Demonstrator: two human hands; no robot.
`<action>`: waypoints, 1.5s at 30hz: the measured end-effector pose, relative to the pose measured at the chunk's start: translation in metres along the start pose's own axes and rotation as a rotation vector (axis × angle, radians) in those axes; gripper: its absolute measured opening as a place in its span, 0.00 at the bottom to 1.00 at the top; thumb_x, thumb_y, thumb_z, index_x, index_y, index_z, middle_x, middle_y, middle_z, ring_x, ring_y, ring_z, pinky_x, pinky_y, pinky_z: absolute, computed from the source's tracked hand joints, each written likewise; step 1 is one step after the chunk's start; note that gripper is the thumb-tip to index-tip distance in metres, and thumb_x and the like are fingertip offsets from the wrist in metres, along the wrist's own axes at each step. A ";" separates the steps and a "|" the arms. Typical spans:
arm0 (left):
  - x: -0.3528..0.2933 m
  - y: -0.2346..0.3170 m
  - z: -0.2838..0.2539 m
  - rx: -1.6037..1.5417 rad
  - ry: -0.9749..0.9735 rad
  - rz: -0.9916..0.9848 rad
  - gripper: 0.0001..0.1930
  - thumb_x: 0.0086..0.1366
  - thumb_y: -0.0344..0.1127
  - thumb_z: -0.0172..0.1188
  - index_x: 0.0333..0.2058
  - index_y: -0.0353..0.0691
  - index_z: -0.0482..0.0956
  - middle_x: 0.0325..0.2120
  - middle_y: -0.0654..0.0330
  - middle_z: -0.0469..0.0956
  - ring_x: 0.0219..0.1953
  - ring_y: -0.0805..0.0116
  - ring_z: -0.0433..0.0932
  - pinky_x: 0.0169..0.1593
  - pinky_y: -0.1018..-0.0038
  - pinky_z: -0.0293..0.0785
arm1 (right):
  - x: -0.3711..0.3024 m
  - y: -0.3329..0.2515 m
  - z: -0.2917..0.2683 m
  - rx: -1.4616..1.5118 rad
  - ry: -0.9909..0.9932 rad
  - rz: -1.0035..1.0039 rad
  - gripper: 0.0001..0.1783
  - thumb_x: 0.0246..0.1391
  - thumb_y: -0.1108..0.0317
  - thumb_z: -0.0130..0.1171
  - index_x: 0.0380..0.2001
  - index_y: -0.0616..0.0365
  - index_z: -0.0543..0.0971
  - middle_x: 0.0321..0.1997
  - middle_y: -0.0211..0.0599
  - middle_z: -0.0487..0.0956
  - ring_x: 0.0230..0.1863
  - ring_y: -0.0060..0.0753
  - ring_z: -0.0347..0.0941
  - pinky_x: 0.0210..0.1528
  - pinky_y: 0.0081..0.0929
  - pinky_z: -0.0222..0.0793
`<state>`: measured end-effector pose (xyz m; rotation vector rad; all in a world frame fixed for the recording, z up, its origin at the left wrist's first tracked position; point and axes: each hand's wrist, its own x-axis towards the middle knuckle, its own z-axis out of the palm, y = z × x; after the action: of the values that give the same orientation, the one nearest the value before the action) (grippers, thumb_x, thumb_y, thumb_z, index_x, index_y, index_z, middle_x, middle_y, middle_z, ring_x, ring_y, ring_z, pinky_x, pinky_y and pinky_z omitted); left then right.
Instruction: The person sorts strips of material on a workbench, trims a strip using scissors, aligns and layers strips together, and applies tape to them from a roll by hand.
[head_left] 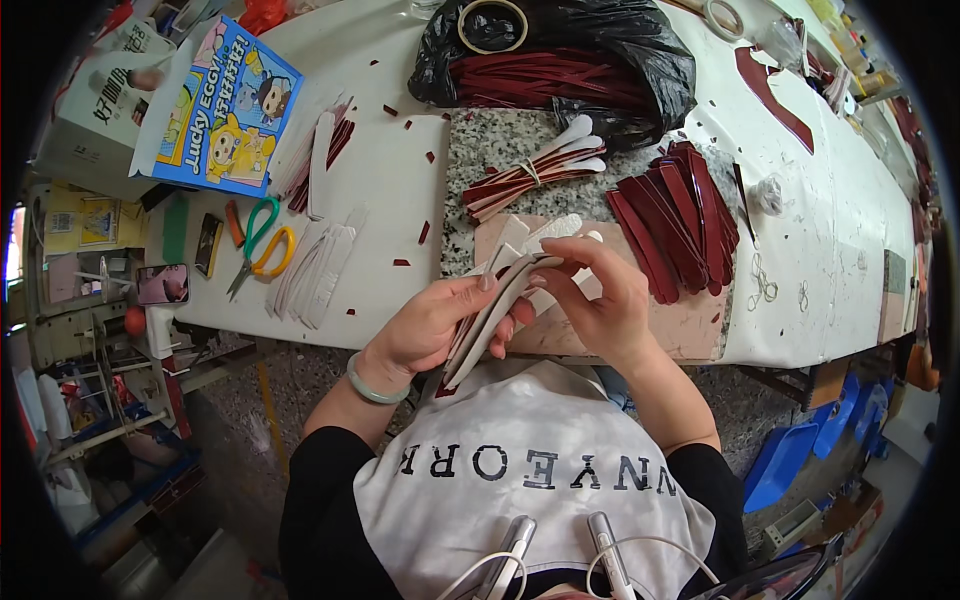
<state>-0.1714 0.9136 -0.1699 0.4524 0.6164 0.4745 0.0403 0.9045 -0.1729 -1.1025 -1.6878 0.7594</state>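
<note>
My left hand (425,325) is closed round a long, narrow grey strip (497,315), with a dark red strip edge (450,385) showing at its lower end. The fingers of my right hand (608,300) pinch the upper end of the same strip, which bends over there. Just beyond my hands, white strips (545,230) lie on a pinkish board (640,335). A banded bundle of dark red and white strips (535,172) rests on the speckled stone slab (470,130) farther off. To the right of my right hand is a fanned pile of glossy dark red strips (680,220).
A black plastic bag (620,50) of dark red strips stands at the back, a tape roll (492,25) on it. At left are scissors (262,240), white strips (315,270), a phone (163,284) and a blue-yellow box (235,110). Blue bins (780,465) sit below the table's right side.
</note>
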 end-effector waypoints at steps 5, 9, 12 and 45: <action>0.002 0.002 0.000 -0.103 -0.038 -0.005 0.23 0.74 0.45 0.36 0.53 0.29 0.67 0.39 0.52 0.77 0.35 0.75 0.78 0.38 0.78 0.79 | 0.005 -0.005 -0.003 -0.144 -0.032 -0.016 0.26 0.44 0.82 0.65 0.50 0.62 0.75 0.31 0.37 0.79 0.32 0.26 0.77 0.35 0.18 0.71; 0.000 0.014 -0.002 -0.048 0.088 0.064 0.25 0.74 0.46 0.35 0.54 0.29 0.65 0.39 0.50 0.77 0.38 0.66 0.79 0.40 0.73 0.79 | 0.005 0.001 -0.012 -0.069 -0.110 0.015 0.23 0.48 0.81 0.63 0.50 0.64 0.75 0.32 0.34 0.79 0.32 0.22 0.75 0.35 0.17 0.70; -0.002 0.024 -0.006 -0.006 0.326 0.340 0.25 0.74 0.48 0.36 0.55 0.31 0.65 0.39 0.51 0.77 0.38 0.62 0.80 0.43 0.68 0.79 | 0.002 0.005 -0.021 0.436 -0.036 0.404 0.18 0.55 0.78 0.60 0.50 0.68 0.75 0.35 0.26 0.77 0.35 0.14 0.71 0.34 0.14 0.67; 0.005 0.019 0.007 -0.014 0.281 0.605 0.20 0.72 0.32 0.43 0.59 0.33 0.61 0.54 0.50 0.70 0.59 0.53 0.69 0.57 0.62 0.73 | -0.001 0.007 -0.031 0.116 0.205 0.302 0.16 0.53 0.76 0.61 0.46 0.66 0.77 0.45 0.39 0.79 0.37 0.22 0.75 0.34 0.16 0.71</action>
<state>-0.1686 0.9297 -0.1565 0.5637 0.7437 1.1307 0.0715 0.9067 -0.1682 -1.3223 -1.3058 0.8891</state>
